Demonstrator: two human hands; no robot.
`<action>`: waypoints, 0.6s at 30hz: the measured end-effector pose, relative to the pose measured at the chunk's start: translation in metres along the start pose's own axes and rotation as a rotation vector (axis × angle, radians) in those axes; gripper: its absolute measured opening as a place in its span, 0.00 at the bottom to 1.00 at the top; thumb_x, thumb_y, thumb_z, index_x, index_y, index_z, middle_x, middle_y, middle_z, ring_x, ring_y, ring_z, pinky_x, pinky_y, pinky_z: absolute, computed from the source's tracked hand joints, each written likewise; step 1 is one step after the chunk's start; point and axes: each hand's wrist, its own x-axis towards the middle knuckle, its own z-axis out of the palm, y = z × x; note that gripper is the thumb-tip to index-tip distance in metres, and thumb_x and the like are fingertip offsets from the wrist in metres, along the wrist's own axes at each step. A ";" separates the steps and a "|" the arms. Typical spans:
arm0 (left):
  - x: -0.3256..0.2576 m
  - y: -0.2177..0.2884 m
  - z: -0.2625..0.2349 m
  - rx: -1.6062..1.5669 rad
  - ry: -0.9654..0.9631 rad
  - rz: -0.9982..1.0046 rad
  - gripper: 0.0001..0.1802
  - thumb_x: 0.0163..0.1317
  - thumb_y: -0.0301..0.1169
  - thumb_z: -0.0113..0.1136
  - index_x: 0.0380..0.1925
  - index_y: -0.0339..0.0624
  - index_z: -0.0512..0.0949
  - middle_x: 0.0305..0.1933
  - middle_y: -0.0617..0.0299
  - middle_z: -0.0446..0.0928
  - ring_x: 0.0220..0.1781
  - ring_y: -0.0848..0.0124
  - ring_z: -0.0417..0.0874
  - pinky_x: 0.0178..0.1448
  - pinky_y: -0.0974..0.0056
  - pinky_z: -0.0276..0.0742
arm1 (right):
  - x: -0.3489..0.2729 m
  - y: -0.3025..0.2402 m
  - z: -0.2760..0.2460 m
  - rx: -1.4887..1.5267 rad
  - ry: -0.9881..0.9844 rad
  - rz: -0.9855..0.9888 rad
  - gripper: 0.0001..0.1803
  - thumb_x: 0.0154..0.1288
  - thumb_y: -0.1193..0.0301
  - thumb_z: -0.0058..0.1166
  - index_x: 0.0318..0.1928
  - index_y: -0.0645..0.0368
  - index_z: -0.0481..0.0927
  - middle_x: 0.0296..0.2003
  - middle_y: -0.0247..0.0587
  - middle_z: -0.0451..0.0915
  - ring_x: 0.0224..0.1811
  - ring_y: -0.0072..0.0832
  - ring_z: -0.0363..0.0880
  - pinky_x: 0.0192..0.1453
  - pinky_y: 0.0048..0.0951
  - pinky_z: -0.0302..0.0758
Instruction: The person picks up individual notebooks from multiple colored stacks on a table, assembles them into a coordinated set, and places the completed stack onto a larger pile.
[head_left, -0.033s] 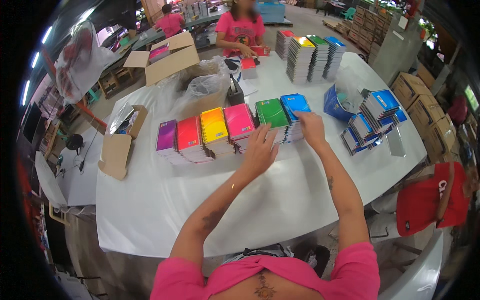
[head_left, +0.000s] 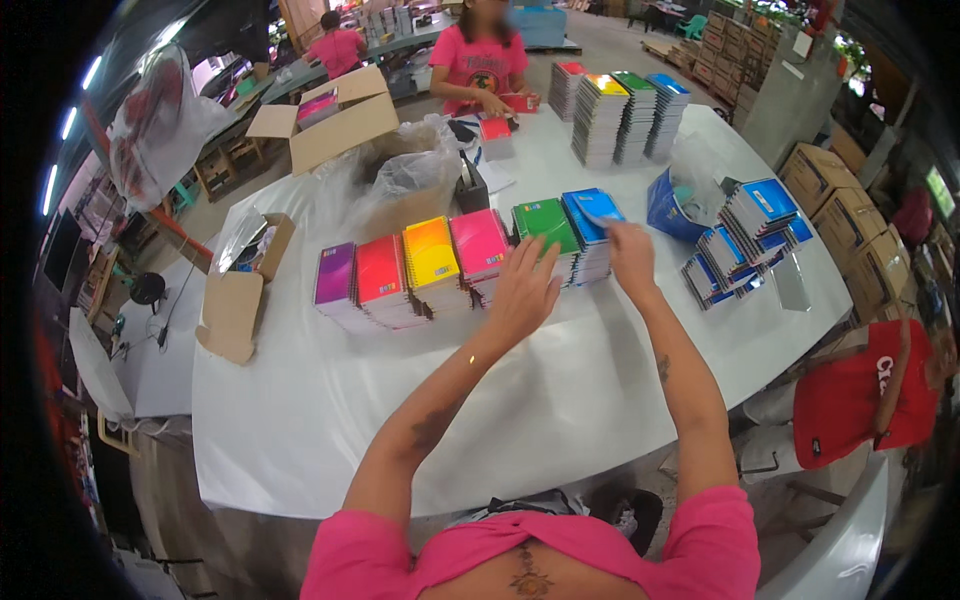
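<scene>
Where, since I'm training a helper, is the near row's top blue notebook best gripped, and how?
Probably its right edge, from the right: no stack adjoins that side of the blue notebook, while its spiral binding faces the green notebook.

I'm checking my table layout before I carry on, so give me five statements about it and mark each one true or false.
1. In the row of notebook stacks, the pink stack stands between the yellow stack and the green stack. True.
2. The leftmost stack in the row is orange. False: it is the purple stack.
3. Both hands are at the same stack. False: the left hand is at the green stack, the right hand at the blue stack.
4. A cardboard box with open flaps is beyond the row. True.
5. Nothing stands to the right of the row. False: the blue container does.
</scene>
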 end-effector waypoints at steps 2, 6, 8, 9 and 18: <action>0.018 -0.020 0.012 0.180 -0.027 0.058 0.25 0.62 0.32 0.60 0.59 0.37 0.73 0.64 0.46 0.71 0.68 0.51 0.69 0.71 0.48 0.65 | 0.000 -0.019 -0.012 0.109 0.294 0.162 0.12 0.68 0.75 0.53 0.50 0.57 0.83 0.45 0.45 0.83 0.47 0.42 0.80 0.49 0.43 0.74; 0.016 -0.070 0.026 0.280 -0.162 0.157 0.21 0.62 0.29 0.56 0.56 0.39 0.75 0.56 0.50 0.77 0.63 0.56 0.75 0.69 0.50 0.67 | -0.066 -0.094 -0.049 0.128 0.364 0.124 0.12 0.66 0.77 0.57 0.49 0.62 0.83 0.44 0.47 0.83 0.45 0.42 0.80 0.50 0.40 0.74; 0.021 -0.053 0.016 0.216 -0.207 0.232 0.22 0.59 0.26 0.59 0.56 0.39 0.76 0.55 0.53 0.79 0.60 0.57 0.77 0.68 0.52 0.67 | -0.147 -0.117 -0.037 0.180 0.069 0.156 0.12 0.60 0.76 0.59 0.45 0.59 0.84 0.42 0.45 0.84 0.44 0.43 0.80 0.51 0.42 0.74; 0.023 -0.044 0.004 0.208 -0.208 0.234 0.22 0.59 0.26 0.59 0.56 0.39 0.76 0.55 0.53 0.79 0.60 0.57 0.77 0.68 0.52 0.67 | -0.188 -0.132 -0.024 0.230 -0.111 0.159 0.11 0.57 0.75 0.60 0.42 0.58 0.84 0.42 0.44 0.84 0.44 0.43 0.80 0.51 0.43 0.74; -0.093 0.033 -0.059 -0.012 -0.199 -0.057 0.16 0.60 0.30 0.59 0.48 0.39 0.78 0.35 0.55 0.82 0.28 0.57 0.83 0.31 0.54 0.79 | -0.257 -0.153 0.002 0.354 -0.185 0.423 0.22 0.57 0.76 0.58 0.54 0.60 0.79 0.49 0.55 0.78 0.52 0.49 0.77 0.57 0.43 0.73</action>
